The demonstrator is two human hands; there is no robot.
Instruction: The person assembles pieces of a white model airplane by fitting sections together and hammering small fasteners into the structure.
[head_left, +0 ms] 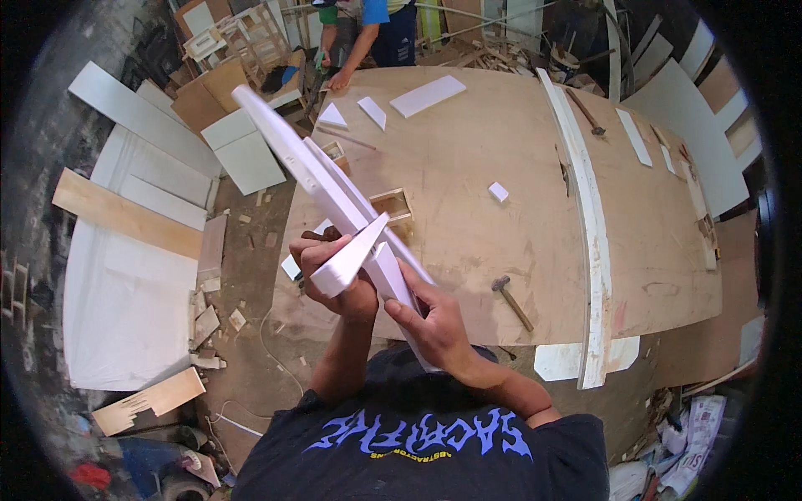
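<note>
Both your hands are closed on the white board assembly (pixel 322 188). Left hand (pixel 338 275): fingers curled tight around it at the tapered crosspiece (pixel 355 255). Right hand (pixel 439 326): clamped on the lower leg, thumb along the near side. Assembly is held at a slant over the near-left part of the plywood tabletop (pixel 451 242), far end pointing up-left and, in this view, crossing the table's left edge.

Just beyond the assembly: open-topped wooden box (pixel 394 209). Right of your right hand, hammer (pixel 514 305) lies close to the near edge. Small white block (pixel 499 192) sits mid-table. Far-left: white triangle (pixel 332 115), white trapezoid (pixel 373 113), white rectangular panel (pixel 428 96).

Long white beam (pixel 589 242) runs front to back on the right and overhangs the near edge. Widest plywood stretch is from the box to that beam, with the block in it. Past the beam: second hammer (pixel 582 108), white strip (pixel 635 138).

Co-worker (pixel 359 17) at the far-left corner, one hand (pixel 340 80) on the edge. Left floor is tight: offcuts (pixel 205 326), thin cable (pixel 267 346), stacked white panels (pixel 129 309). Large white panel (pixel 693 134) stands off the far-right edge.
</note>
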